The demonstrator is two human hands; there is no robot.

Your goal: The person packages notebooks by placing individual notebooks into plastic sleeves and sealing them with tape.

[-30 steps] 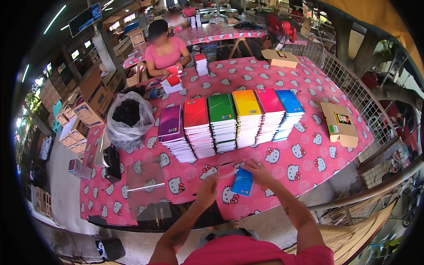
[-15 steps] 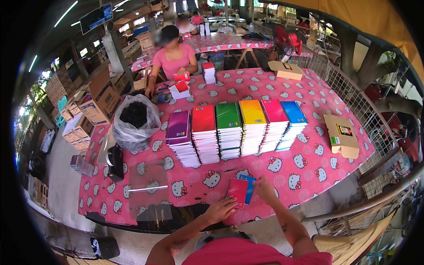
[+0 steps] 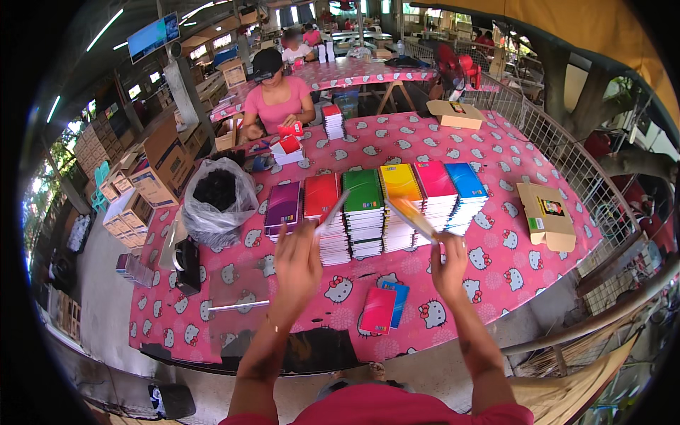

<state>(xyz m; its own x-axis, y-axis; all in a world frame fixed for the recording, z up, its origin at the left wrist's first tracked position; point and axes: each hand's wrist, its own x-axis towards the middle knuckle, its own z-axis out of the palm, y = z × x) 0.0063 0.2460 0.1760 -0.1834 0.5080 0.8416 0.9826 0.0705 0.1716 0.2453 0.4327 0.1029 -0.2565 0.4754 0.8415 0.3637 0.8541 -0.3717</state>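
Both arms reach forward over the table. My left hand [image 3: 297,256] is closed on a thin notebook [image 3: 334,211], tilted almost edge-on in front of the red and green stacks; its cover colour is hard to tell. A yellow notebook [image 3: 412,217] slants from the fingers of my right hand [image 3: 449,263], in front of the yellow and pink stacks. Beyond them stand stacks of spiral notebooks side by side: purple [image 3: 283,202], red [image 3: 322,195], green [image 3: 363,190], yellow [image 3: 401,181], pink [image 3: 435,180] and blue [image 3: 466,183]. Near me, a pink notebook [image 3: 379,309] overlaps a blue one [image 3: 401,294].
Left of the stacks sit a clear plastic bag [image 3: 219,202] with black contents and a black case [image 3: 186,265]. Opened cardboard boxes [image 3: 545,216] lie to the right and far right. Across the pink patterned table, a person [image 3: 280,103] handles small red notebooks [image 3: 287,145].
My hands have left the pink and blue notebooks near the edge, which now lie on the table. Both hands have moved forward and apart, and each now holds a notebook.
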